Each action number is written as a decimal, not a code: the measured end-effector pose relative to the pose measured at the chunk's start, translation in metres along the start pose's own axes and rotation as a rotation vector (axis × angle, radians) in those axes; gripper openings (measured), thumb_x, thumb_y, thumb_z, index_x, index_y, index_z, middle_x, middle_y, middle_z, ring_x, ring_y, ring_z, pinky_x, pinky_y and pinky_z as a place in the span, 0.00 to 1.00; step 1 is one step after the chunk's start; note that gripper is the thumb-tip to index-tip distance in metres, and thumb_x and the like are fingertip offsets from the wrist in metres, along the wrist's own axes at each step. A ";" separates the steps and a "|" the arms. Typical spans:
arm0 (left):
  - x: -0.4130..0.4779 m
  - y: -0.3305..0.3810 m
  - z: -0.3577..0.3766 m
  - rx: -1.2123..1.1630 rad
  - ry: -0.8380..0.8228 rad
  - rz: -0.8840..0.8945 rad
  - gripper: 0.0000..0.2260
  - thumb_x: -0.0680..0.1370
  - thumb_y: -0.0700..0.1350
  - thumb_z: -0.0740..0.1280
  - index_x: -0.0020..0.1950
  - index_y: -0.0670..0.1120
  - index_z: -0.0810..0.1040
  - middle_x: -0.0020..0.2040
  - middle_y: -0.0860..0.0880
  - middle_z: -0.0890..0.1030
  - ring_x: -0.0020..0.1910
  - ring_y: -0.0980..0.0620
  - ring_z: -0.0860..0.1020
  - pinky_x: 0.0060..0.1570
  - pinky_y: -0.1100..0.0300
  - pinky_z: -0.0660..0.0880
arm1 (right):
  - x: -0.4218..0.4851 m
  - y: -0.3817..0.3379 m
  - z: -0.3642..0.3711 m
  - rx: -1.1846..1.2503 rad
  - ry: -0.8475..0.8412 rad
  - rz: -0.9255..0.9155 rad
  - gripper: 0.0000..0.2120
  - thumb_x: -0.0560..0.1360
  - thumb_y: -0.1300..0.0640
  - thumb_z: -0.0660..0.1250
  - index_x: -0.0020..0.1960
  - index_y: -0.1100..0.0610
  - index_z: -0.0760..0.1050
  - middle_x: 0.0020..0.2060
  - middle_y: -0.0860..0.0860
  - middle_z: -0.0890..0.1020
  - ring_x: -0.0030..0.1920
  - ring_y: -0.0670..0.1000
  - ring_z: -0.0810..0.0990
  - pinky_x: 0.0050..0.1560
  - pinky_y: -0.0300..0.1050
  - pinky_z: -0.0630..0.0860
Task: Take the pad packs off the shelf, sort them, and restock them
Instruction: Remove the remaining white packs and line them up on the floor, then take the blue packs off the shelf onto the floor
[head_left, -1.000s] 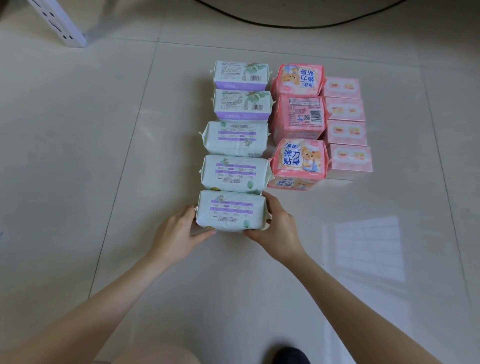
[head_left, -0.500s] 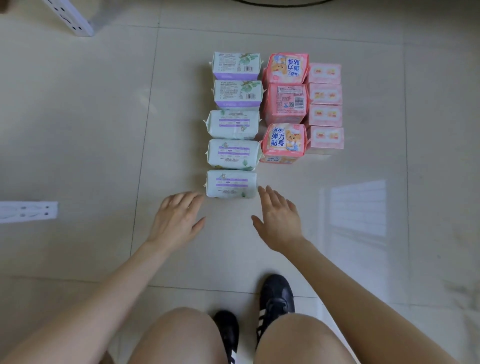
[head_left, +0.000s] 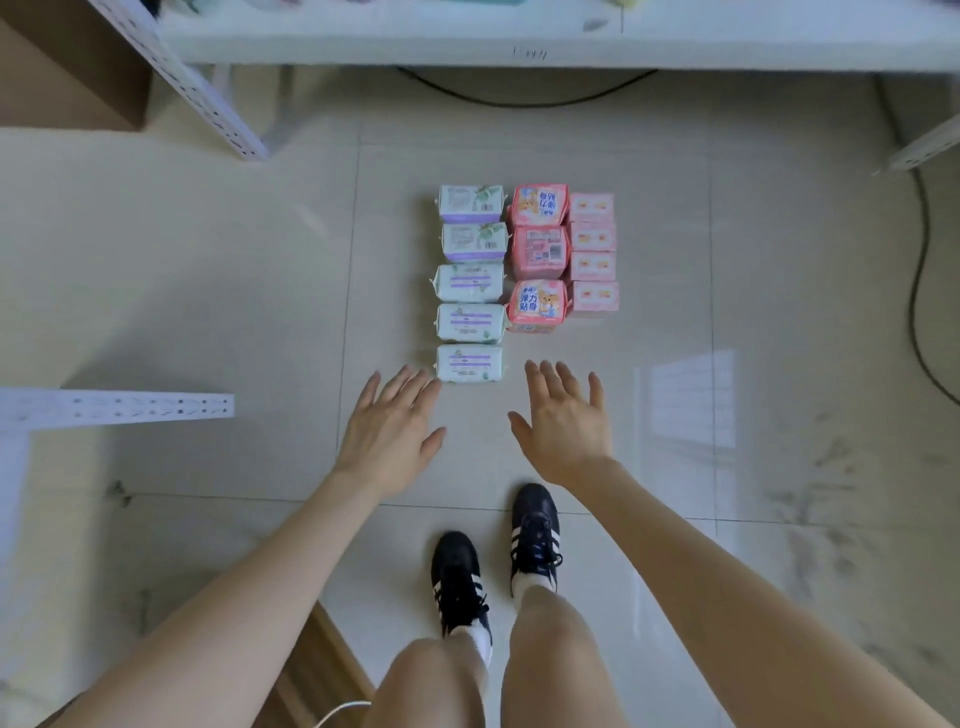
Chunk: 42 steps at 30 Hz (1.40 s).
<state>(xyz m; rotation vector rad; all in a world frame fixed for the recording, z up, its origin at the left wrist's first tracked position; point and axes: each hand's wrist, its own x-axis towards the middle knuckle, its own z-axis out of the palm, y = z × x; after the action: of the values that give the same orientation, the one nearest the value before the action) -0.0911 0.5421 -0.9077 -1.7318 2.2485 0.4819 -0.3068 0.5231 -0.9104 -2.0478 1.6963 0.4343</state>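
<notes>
Pad packs lie on the tiled floor in three neat columns. The left column holds several mint-and-purple packs, the nearest one (head_left: 469, 363) just beyond my fingertips. The middle column has three pink bear-print packs (head_left: 536, 305), and the right column several small pale pink packs (head_left: 594, 296). My left hand (head_left: 390, 431) hovers open, palm down, left of the nearest mint pack. My right hand (head_left: 565, 423) hovers open to its right. Neither hand holds anything.
A white shelf board (head_left: 519, 41) runs along the top, with perforated white uprights (head_left: 208, 98) and a brown carton (head_left: 67, 73) at far left. Another white rail (head_left: 119, 408) lies left of my hands. A black cable (head_left: 917, 291) trails along the right. My black shoes (head_left: 532, 535) stand below.
Both hands let go of the nearest mint pack and drew back, fingers spread. The view rose and pulled away, bringing the shelf, my legs and shoes into sight.
</notes>
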 end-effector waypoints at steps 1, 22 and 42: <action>-0.005 0.004 -0.022 -0.009 0.014 0.003 0.27 0.81 0.56 0.56 0.77 0.45 0.59 0.78 0.49 0.59 0.78 0.51 0.54 0.75 0.48 0.48 | -0.009 -0.002 -0.021 -0.002 0.018 0.001 0.32 0.81 0.43 0.51 0.78 0.57 0.47 0.77 0.54 0.57 0.77 0.54 0.53 0.74 0.60 0.45; -0.059 0.046 -0.525 0.194 0.612 0.090 0.29 0.80 0.59 0.56 0.78 0.48 0.55 0.79 0.49 0.56 0.78 0.50 0.51 0.76 0.47 0.46 | -0.152 -0.030 -0.510 -0.053 0.779 0.027 0.31 0.80 0.42 0.51 0.78 0.56 0.51 0.76 0.54 0.59 0.77 0.54 0.54 0.74 0.61 0.46; -0.121 0.097 -0.799 0.360 1.075 0.107 0.30 0.80 0.62 0.53 0.78 0.49 0.53 0.79 0.48 0.55 0.78 0.49 0.52 0.75 0.45 0.44 | -0.266 -0.029 -0.747 -0.140 1.230 0.017 0.31 0.80 0.41 0.50 0.78 0.55 0.49 0.77 0.55 0.56 0.77 0.54 0.51 0.74 0.61 0.45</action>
<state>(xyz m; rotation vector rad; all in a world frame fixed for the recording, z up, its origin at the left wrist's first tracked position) -0.1580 0.3410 -0.1224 -1.8856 2.7918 -1.0369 -0.3604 0.3611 -0.1359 -2.5938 2.2968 -0.9477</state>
